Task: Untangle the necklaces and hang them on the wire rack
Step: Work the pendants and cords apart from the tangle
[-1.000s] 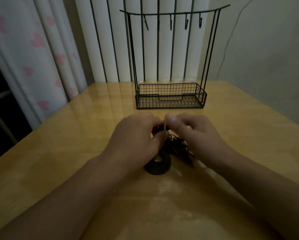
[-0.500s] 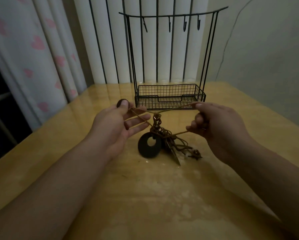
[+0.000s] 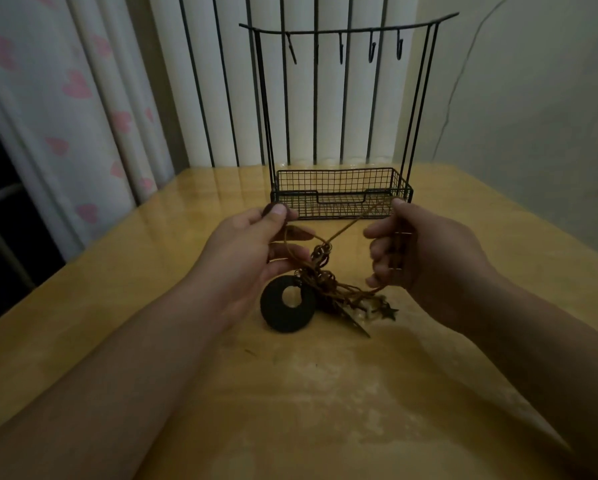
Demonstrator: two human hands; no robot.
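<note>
no readable text, labels or numbers

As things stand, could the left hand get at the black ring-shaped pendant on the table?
Probably yes: the black ring-shaped pendant lies uncovered just below the left hand, though that hand holds brown cord.

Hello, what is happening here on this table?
A person is untangling necklaces. The left hand pinches a dark bead and a cord end; the right hand holds other cords. The knot hangs between them, with a black ring pendant below it. The hooks of the wire rack carry nothing yet.
</note>
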